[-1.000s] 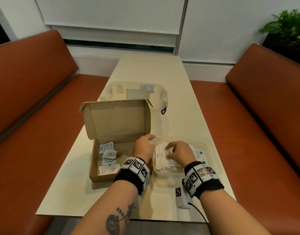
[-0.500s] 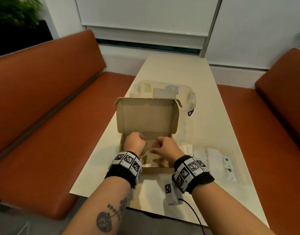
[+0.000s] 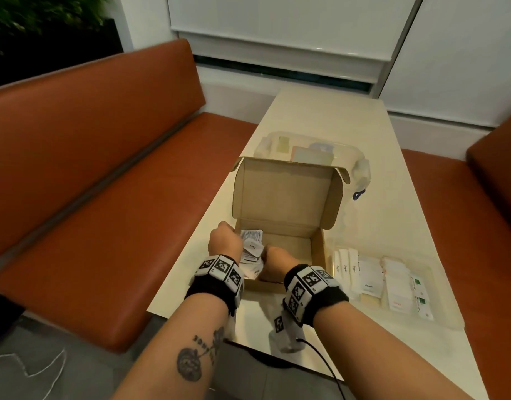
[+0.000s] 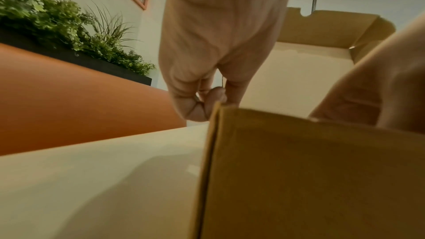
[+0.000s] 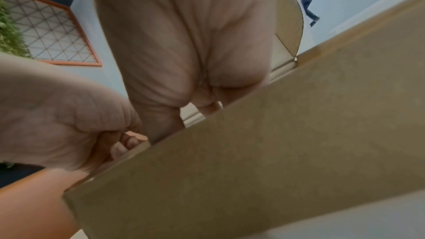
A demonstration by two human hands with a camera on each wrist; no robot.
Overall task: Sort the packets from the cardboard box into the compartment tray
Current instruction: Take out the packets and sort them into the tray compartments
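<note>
The open cardboard box [image 3: 286,197] stands on the table with its lid up. Several white packets [image 3: 252,249] lie in its left half. My left hand [image 3: 224,241] is at the box's left wall, and in the left wrist view its curled fingers [image 4: 195,108] and thumb pinch that wall [image 4: 299,170]. My right hand [image 3: 273,262] reaches down into the box beside the packets. Its fingers [image 5: 207,105] are curled, their tips hidden behind the front wall [image 5: 276,152]. The clear compartment tray [image 3: 445,313] lies right of the box, with sorted packets [image 3: 367,278] in rows.
A clear plastic lidded container [image 3: 361,168] stands behind the box. A white device with a black cable [image 3: 286,333] lies at the table's near edge [image 3: 190,316]. Orange benches [image 3: 104,197] flank the table, and a plant [image 3: 40,15] is at far left.
My right hand left the compartment tray and went into the box. My left hand shifted from the box's right side to its left wall. The head view swung left.
</note>
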